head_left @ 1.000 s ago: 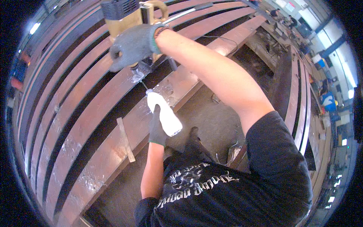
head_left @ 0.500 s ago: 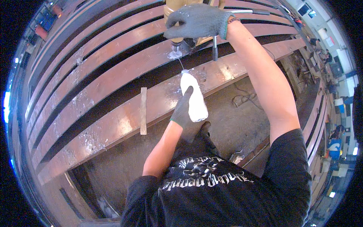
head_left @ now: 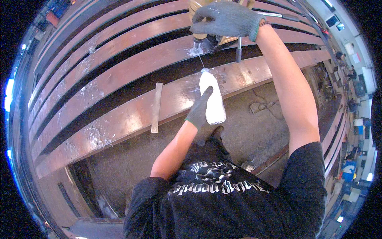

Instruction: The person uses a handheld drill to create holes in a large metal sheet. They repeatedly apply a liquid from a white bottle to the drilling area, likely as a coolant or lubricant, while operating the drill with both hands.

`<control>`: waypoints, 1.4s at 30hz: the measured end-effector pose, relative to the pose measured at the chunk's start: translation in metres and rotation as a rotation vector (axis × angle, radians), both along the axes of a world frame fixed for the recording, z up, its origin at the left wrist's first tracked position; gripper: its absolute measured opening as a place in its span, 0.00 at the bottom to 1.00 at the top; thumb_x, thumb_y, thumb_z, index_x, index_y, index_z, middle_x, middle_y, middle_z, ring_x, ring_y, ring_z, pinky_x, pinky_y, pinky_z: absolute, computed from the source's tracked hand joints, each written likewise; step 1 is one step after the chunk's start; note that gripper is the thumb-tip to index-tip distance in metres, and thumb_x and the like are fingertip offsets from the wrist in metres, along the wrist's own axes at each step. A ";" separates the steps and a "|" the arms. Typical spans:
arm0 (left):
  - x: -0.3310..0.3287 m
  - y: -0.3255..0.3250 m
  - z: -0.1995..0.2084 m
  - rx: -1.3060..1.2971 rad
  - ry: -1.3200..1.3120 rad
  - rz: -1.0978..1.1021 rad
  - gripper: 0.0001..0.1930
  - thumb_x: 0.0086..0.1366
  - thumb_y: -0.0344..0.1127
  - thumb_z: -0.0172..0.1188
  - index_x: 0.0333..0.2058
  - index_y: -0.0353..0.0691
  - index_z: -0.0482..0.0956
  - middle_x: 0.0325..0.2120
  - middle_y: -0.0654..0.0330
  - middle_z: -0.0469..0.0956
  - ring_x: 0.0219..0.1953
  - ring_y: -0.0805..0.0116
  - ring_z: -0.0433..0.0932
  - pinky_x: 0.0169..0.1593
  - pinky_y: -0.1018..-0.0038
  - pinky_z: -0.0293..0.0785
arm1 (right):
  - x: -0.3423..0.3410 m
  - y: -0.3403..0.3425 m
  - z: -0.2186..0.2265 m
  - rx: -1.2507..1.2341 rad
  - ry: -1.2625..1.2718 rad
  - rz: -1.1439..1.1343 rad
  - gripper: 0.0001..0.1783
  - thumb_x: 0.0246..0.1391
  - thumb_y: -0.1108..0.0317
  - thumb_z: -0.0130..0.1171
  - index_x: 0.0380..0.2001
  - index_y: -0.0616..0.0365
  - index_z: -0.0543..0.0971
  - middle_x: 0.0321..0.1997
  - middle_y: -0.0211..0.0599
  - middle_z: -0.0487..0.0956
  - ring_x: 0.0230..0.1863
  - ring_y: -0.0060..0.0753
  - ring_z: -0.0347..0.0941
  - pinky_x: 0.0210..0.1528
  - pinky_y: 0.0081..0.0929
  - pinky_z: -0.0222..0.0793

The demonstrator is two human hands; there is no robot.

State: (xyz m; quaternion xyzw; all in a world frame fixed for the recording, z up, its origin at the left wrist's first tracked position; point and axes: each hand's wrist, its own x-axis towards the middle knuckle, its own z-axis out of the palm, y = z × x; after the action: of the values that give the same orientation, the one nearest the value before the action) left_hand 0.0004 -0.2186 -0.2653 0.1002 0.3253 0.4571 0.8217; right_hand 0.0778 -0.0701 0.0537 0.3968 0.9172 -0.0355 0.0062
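My left hand (head_left: 199, 110), in a dark grey glove, grips a white squeeze bottle (head_left: 212, 99) with its nozzle pointed up at a steel beam (head_left: 131, 63). A thin stream runs from the nozzle to a wet white patch (head_left: 195, 51) on that beam. My right hand (head_left: 227, 18), also in a grey glove, rests on top of a tan drilling machine (head_left: 199, 6) that stands on the beam right above the patch. The machine's body is mostly hidden under the glove and cut off by the picture's top edge.
Several long rusty steel beams (head_left: 119, 119) run side by side across the view, with dark gaps between them. A short flat metal strip (head_left: 156, 107) lies across the nearest beam. A cable (head_left: 262, 105) lies on the concrete floor. A workshop with benches sits at the far right.
The view has shifted, so the beams, machine and bottle sit more to the right and higher. Both hands keep their holds, and the bottle stays aimed at the wet patch.
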 end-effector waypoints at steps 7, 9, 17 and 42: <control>0.004 -0.002 -0.008 0.077 0.016 0.041 0.26 0.71 0.57 0.62 0.55 0.41 0.74 0.36 0.62 0.80 0.35 0.67 0.82 0.39 0.69 0.83 | 0.012 -0.023 -0.038 0.366 0.818 -0.111 0.28 0.61 0.44 0.59 0.52 0.57 0.81 0.47 0.53 0.84 0.47 0.54 0.82 0.51 0.46 0.77; 0.003 0.000 0.001 0.110 0.130 0.066 0.30 0.70 0.57 0.62 0.60 0.40 0.72 0.41 0.61 0.80 0.41 0.66 0.81 0.45 0.67 0.81 | 0.034 -0.026 -0.091 0.725 0.976 -0.112 0.38 0.58 0.46 0.65 0.61 0.64 0.73 0.58 0.57 0.78 0.58 0.57 0.77 0.59 0.48 0.73; 0.006 0.010 0.074 0.451 0.743 0.053 0.35 0.74 0.52 0.57 0.70 0.36 0.62 0.62 0.48 0.72 0.59 0.52 0.76 0.65 0.59 0.69 | 0.077 -0.137 -0.293 -1.094 1.576 -0.465 0.42 0.66 0.49 0.61 0.72 0.60 0.59 0.67 0.45 0.72 0.63 0.39 0.72 0.66 0.38 0.69; 0.037 0.100 0.282 1.054 2.469 0.050 0.19 0.68 0.53 0.59 0.41 0.43 0.85 0.38 0.48 0.85 0.41 0.46 0.85 0.44 0.52 0.81 | 0.140 -0.162 -0.303 -1.095 1.080 -0.671 0.39 0.47 0.44 0.75 0.53 0.64 0.82 0.44 0.47 0.87 0.41 0.40 0.85 0.43 0.38 0.81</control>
State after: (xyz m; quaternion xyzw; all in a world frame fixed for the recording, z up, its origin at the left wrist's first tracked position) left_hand 0.0376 -0.1188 0.0164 0.7403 0.6368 0.1532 -0.1519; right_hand 0.2180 -0.2322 -0.2495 0.5181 0.4806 -0.6607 -0.2532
